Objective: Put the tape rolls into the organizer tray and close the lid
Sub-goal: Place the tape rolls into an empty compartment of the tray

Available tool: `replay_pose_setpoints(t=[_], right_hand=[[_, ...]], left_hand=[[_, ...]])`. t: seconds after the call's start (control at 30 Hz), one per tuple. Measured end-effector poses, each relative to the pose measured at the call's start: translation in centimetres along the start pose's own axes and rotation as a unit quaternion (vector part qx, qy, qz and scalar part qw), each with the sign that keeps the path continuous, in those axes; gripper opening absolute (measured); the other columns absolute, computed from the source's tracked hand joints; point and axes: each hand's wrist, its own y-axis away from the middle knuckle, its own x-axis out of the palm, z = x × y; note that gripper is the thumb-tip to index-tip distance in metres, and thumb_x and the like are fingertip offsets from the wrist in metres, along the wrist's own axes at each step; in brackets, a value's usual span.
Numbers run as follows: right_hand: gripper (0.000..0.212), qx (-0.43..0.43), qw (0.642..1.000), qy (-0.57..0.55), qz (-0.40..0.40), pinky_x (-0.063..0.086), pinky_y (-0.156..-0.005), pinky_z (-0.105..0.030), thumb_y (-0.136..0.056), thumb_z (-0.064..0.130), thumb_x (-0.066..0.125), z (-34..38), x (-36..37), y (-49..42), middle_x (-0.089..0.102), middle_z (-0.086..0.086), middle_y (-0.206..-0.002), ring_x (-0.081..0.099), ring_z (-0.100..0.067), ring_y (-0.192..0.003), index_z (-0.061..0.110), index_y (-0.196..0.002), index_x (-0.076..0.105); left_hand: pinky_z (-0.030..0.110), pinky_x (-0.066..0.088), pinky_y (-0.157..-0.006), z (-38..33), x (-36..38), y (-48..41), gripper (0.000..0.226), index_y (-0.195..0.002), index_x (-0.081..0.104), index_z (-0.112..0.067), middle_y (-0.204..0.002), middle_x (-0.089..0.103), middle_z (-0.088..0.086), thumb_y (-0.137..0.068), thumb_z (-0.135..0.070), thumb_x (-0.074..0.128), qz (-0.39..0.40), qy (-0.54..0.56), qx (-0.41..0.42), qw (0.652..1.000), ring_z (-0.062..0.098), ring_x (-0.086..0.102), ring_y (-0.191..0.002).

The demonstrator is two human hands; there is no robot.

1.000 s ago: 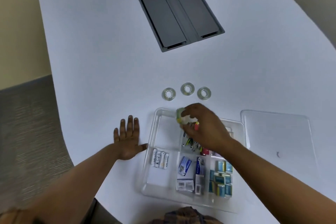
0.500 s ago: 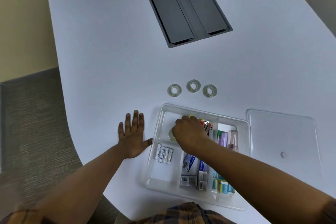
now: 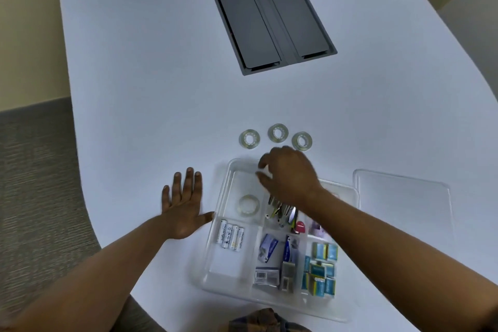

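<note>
A clear organizer tray (image 3: pixel 221 198) sits on the white table in front of me. One clear tape roll (image 3: pixel 248 205) lies flat in its far-left compartment. Three more tape rolls stand in a row just beyond the tray: the left roll (image 3: pixel 249 138), the middle roll (image 3: pixel 278 132) and the right roll (image 3: pixel 301 140). My right hand (image 3: pixel 288 176) hovers over the tray's far edge, fingers apart and holding nothing. My left hand (image 3: pixel 184 206) rests flat on the table against the tray's left side. The clear lid (image 3: pixel 403 202) lies flat to the right of the tray.
The tray also holds batteries (image 3: pixel 231 234), staple boxes (image 3: pixel 277 259), small blue packets (image 3: pixel 320 268) and clips. A grey cable hatch (image 3: pixel 270 17) is set into the table farther back. The table's curved left edge drops to grey carpet (image 3: pixel 35 183).
My right hand carried a tape roll down into the tray's far-left compartment, let it go, and has lifted back toward the tray's far edge. The left hand stayed flat.
</note>
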Motion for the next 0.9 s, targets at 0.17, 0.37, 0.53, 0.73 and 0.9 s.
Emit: replay_pose_setpoints(t=[0.17,0.37,0.53,0.73,0.9], right_hand=[[0.032,0.175,0.983,-0.042,-0.043,0.053,-0.081,-0.039,-0.082,0.033,0.067,-6.5,-0.8,-2.4,0.065,-0.009,-0.107,0.062,-0.030,-0.099,0.017,-0.110,0.067],[0.067,0.263,0.963,-0.053,-0.007,0.049,-0.092,-0.041,-0.077,0.039,0.074,-10.7,1.3,-3.8,0.054,-0.008,-0.134,0.055,-0.032,-0.120,0.018,-0.136,0.050],[0.054,0.277,0.959,-0.058,-0.021,0.051,-0.082,-0.039,-0.076,0.035,0.072,-10.9,2.2,-4.1,0.061,-0.008,-0.118,0.060,-0.032,-0.108,0.018,-0.125,0.058],[0.038,0.256,0.940,-0.179,-0.137,0.045,-0.068,-0.029,-0.075,0.037,0.070,-7.7,0.9,-2.9,0.067,0.003,-0.106,0.064,-0.022,-0.091,0.025,-0.109,0.058],[0.021,0.175,0.945,-0.225,-0.160,0.049,-0.080,-0.029,-0.078,0.031,0.072,-3.2,0.8,0.6,0.065,0.008,-0.110,0.062,-0.015,-0.095,0.025,-0.097,0.068]], left_hand=[[0.048,-0.023,-0.107,-0.1,-0.4,0.0,0.102,-0.120,-0.052,-0.030,-0.133,-0.057,-0.005,-0.083,-0.071,0.034,0.021,-0.007,-0.003,1.000,0.025,-0.050,-0.125],[0.048,-0.024,-0.107,-0.4,-1.0,0.3,0.102,-0.121,-0.051,-0.029,-0.132,-0.058,-0.005,-0.086,-0.066,0.037,0.034,0.001,0.000,0.999,0.025,-0.051,-0.124],[0.046,-0.025,-0.105,-0.1,-0.8,0.2,0.102,-0.120,-0.052,-0.032,-0.130,-0.060,-0.007,-0.085,-0.066,0.037,0.037,0.008,0.002,0.999,0.022,-0.054,-0.121],[0.046,-0.026,-0.105,-0.3,-1.1,0.4,0.102,-0.122,-0.051,-0.031,-0.130,-0.060,-0.007,-0.086,-0.066,0.037,0.043,0.006,0.005,0.999,0.024,-0.053,-0.122],[0.048,-0.024,-0.107,-0.5,-1.3,0.6,0.102,-0.122,-0.050,-0.030,-0.132,-0.058,-0.005,-0.086,-0.065,0.038,0.046,0.008,0.004,0.999,0.025,-0.052,-0.123]])
